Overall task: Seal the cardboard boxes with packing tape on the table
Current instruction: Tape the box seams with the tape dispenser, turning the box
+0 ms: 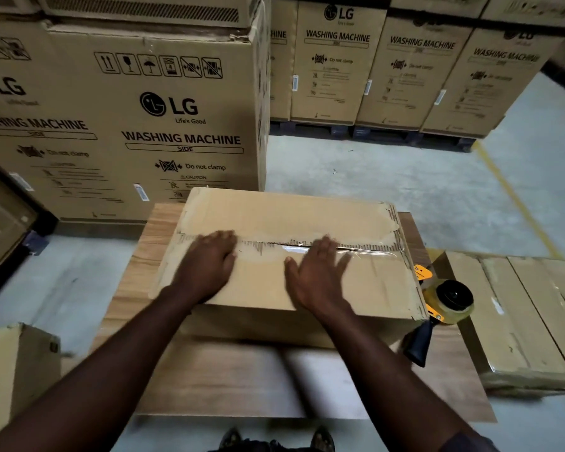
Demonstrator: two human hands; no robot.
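At the table [229,380]'s right edge the dispenser [450,301] lies unheld. On the box [274,210], toward the far edge, left hand [206,259] and right hand [317,275] press flat, fingers straight, on tape [366,253] along the top seam; this box looks nearly sealed

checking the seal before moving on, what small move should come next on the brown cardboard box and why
Probably slide the right hand rightward along the clear tape strip on the brown cardboard box, pressing it flat: that hand rests open on the seam, and the tape looks wrinkled toward the right edge.
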